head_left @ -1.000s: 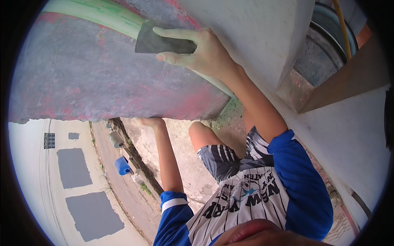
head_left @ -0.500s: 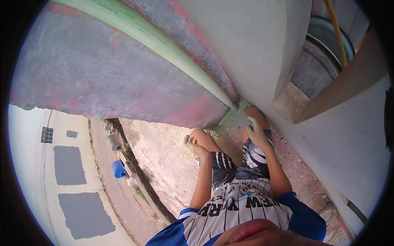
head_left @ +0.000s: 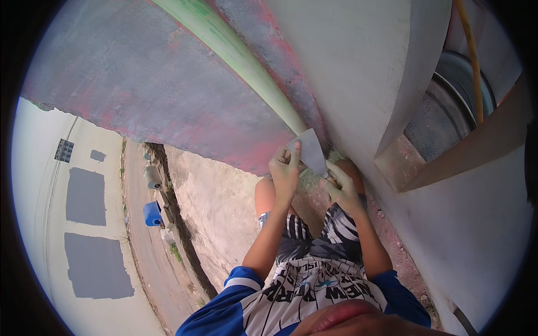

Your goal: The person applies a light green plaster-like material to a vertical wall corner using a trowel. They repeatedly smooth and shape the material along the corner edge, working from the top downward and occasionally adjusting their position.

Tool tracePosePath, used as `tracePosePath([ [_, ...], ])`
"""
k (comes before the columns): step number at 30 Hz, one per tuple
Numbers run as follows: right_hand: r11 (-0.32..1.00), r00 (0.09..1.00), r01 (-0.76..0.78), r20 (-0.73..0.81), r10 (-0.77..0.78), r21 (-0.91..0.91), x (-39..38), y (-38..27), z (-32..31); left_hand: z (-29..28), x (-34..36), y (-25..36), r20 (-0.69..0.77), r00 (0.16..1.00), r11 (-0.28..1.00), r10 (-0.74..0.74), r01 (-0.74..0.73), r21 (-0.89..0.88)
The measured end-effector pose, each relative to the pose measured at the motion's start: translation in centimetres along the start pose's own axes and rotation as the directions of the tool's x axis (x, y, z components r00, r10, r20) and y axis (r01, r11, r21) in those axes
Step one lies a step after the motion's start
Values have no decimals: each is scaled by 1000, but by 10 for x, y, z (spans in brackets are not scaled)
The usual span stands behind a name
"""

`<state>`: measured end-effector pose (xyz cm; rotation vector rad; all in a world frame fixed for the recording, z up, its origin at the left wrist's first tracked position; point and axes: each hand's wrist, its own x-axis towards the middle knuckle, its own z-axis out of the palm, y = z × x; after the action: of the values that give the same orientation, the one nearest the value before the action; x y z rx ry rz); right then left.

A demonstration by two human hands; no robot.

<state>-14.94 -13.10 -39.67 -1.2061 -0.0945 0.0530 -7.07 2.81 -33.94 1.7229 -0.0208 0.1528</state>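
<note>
A scraper (head_left: pixel 311 150) with a flat grey blade is held up in front of the lower end of a pale green strip (head_left: pixel 246 67) on the wall. My left hand (head_left: pixel 286 171) pinches the blade's left edge, thumb on the near face. My right hand (head_left: pixel 343 189) is closed round the narrow end, where its fingers hide most of the handle. Whether the blade touches the strip I cannot tell. My knees are bent on both sides below the hands.
A grey, pink-stained wall (head_left: pixel 145 89) runs along the left; a smooth white wall (head_left: pixel 342 61) stands at the right. Beyond it, metal basins (head_left: pixel 448 101) sit in a recess. Far left lies a path (head_left: pixel 151 235) with a blue container (head_left: pixel 152 214). Green dust marks the ground by my knees.
My left hand has risen from beside my knee to the blade. My right hand has lifted the scraper slightly, turning the blade up and left. The head view has shifted.
</note>
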Motion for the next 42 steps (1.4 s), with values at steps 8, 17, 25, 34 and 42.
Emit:
tracePosePath([
  [8, 931, 978, 80, 154, -143, 356, 71, -93, 37, -16, 69, 131, -114, 945, 949, 305, -312, -48],
  [17, 932, 952, 187, 178, -250, 311, 92, -147, 55, -18, 82, 191, -196, 894, 914, 403, -405, 34],
  [25, 927, 971, 148, 125, -202, 344, 93, -150, 47, -17, 82, 199, -175, 886, 902, 429, -431, 34],
  [34, 946, 977, 134, 123, -177, 294, 98, -159, 51, -14, 86, 194, -213, 878, 894, 429, -446, -36],
  [42, 932, 957, 76, 236, -168, 355, 100, -188, 44, -19, 89, 221, -202, 861, 882, 468, -471, 36],
])
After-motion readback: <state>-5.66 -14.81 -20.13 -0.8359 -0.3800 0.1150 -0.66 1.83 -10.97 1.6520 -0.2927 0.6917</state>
